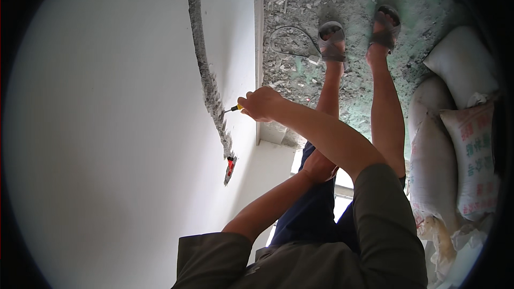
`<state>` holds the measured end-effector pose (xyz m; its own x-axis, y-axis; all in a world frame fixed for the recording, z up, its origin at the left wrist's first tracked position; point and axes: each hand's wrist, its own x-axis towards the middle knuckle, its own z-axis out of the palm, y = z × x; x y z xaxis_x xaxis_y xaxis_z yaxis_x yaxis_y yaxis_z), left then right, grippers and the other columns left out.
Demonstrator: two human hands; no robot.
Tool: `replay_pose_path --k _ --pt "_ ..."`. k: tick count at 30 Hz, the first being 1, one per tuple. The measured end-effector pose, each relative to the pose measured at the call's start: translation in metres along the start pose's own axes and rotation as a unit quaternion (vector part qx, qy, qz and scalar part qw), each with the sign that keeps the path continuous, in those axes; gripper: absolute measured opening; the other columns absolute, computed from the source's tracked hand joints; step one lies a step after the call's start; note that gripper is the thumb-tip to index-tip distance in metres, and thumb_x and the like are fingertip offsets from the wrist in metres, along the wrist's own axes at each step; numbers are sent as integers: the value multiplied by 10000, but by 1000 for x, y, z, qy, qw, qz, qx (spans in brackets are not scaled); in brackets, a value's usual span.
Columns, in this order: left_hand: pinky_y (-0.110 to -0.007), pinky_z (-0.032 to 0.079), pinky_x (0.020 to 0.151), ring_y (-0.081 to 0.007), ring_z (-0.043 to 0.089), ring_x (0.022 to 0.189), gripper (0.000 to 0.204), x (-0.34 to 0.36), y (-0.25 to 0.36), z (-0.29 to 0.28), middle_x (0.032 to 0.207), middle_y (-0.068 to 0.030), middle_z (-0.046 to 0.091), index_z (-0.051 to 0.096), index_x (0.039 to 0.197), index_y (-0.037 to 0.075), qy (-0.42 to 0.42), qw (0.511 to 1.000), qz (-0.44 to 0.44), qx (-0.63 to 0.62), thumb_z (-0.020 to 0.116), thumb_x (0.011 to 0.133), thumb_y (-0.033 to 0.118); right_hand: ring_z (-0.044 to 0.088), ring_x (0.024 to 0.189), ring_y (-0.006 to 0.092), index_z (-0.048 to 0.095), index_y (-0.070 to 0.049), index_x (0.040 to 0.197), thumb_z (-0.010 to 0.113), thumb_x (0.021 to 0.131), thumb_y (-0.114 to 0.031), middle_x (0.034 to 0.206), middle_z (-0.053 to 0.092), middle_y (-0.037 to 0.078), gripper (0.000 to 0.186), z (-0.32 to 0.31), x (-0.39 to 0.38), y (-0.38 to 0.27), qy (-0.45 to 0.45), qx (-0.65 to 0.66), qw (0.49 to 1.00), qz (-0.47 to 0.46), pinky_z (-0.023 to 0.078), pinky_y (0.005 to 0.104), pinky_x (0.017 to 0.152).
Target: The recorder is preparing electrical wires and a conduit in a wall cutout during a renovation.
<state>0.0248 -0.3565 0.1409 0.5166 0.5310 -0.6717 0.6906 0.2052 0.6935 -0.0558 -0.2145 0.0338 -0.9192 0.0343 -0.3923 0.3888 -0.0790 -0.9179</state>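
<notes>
My right hand (261,103) is closed around a screwdriver (234,108) with a black and yellow handle. Its thin metal shaft points left, and the tip meets the edge of a rough grey groove (203,64) cut into the white wall (118,118). Toward its near end, a small red piece (230,167) sits in the groove; its kind is unclear. My left hand (320,167) is by my leg, beneath my right forearm, with its fingers mostly hidden.
Broken plaster and dust cover the floor (300,0) around my sandalled feet. A thin grey cable loop (292,28) lies beside my left foot. Several filled white sacks (432,166) are stacked at the right. A ledge edge (259,32) runs along the wall's base.
</notes>
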Motion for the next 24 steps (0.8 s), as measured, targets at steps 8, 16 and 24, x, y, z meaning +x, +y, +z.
replay_pose_path --k 8,16,24 --pt "-434 450 957 -322 585 1109 288 -9 1 13 1148 -110 644 661 1099 105 87 993 -19 -72 641 829 204 670 976 290 554 -84 1188 523 931 -141 1035 660 119 265 20 4 -6 -8 -32 999 20 546 422 765" --pt "-441 444 961 -322 577 1111 260 -4 3 9 1159 -121 635 659 1073 98 20 997 -25 -74 633 839 211 686 919 291 643 -54 993 548 911 -132 903 701 84 148 -17 17 -19 -22 -191 981 -29 557 420 711" --pt "-455 446 948 -298 555 1168 331 -8 3 21 1199 -88 623 635 1174 136 46 995 -46 -73 617 860 237 698 922 279 740 -71 834 629 830 -87 919 724 73 112 -27 25 -26 5 -139 990 -38 576 397 703"
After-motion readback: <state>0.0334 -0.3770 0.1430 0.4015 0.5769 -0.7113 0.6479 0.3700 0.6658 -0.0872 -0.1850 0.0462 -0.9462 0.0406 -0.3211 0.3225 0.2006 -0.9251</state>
